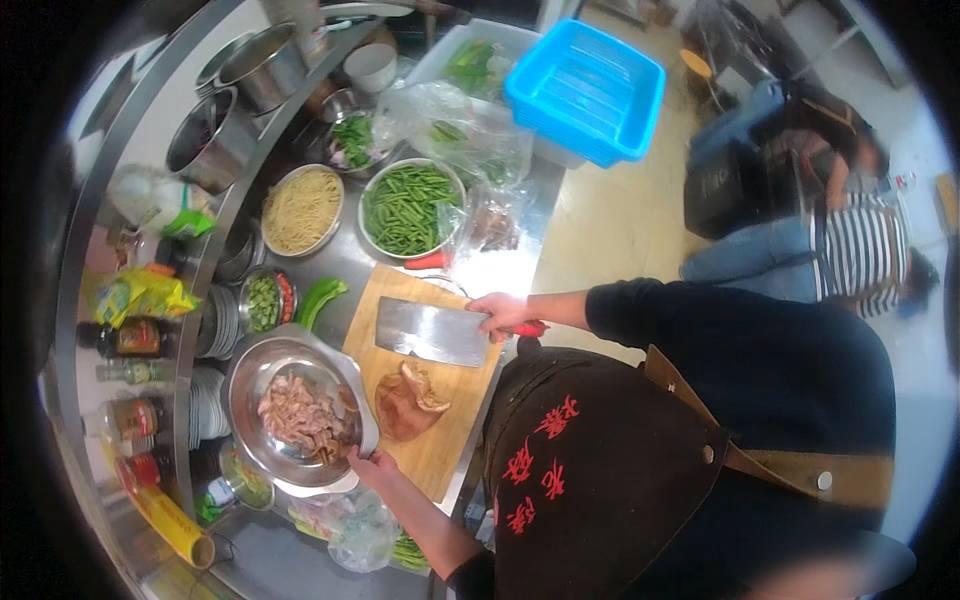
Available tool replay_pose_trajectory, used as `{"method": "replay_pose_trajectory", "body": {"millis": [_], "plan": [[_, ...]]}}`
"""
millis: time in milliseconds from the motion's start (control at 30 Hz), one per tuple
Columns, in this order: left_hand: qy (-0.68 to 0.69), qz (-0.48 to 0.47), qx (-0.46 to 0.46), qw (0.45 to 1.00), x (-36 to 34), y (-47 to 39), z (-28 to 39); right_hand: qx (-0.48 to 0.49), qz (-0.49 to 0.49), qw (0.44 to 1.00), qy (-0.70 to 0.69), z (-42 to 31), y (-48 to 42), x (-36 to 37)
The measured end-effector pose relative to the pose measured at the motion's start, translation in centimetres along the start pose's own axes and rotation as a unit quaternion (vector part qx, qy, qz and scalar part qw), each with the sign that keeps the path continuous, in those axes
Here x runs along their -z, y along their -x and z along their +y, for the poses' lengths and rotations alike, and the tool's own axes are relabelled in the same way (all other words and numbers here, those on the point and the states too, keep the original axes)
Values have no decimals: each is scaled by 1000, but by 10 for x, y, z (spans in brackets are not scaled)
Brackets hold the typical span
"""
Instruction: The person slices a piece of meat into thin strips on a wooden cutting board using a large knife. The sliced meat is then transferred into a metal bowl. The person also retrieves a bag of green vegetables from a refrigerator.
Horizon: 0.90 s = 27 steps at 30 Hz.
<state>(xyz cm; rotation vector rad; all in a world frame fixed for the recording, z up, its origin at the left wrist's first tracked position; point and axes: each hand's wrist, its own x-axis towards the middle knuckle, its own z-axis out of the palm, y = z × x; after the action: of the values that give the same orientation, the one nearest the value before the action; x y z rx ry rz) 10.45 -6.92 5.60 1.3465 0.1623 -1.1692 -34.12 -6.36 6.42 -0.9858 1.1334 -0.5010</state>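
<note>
My right hand (501,315) grips the handle of a Chinese cleaver (431,331), its broad blade lying flat over a wooden cutting board (466,420). A chunk of brown cooked meat (409,401) rests on the board below the blade. With my left hand (373,469) I hold the near rim of a stainless steel bowl (255,442). Inside that bowl is a heap of sliced meat (300,412). A wider pale rim shows beneath the bowl, overlapping the board's left edge. A curved green pepper (320,301) lies beside the board.
Bowls of cut green beans (411,208) and noodles (304,210) stand above the board. Stacked blue plastic baskets (592,97) overhang the counter's end. A shelf at left carries metal pots (214,139) and sauce bottles (139,337). Bagged vegetables (364,529) lie at bottom. Two people are at right.
</note>
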Motion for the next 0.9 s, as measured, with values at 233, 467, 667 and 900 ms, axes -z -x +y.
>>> {"method": "replay_pose_trajectory", "body": {"millis": [233, 467, 667, 900], "plan": [[-21, -50, 53, 997, 54, 87, -7, -23, -7, 1000, -7, -19, 10, -8], [-45, 3, 88, 995, 71, 167, 26, -59, -12, 998, 7, -18, 5, -4], [-100, 69, -58, 991, 147, 174, 60, -53, -13, 998, 20, -40, 8, -9], [-90, 81, -62, 991, 145, 159, 109, -38, -21, 999, 28, -13, -1, -2]]}}
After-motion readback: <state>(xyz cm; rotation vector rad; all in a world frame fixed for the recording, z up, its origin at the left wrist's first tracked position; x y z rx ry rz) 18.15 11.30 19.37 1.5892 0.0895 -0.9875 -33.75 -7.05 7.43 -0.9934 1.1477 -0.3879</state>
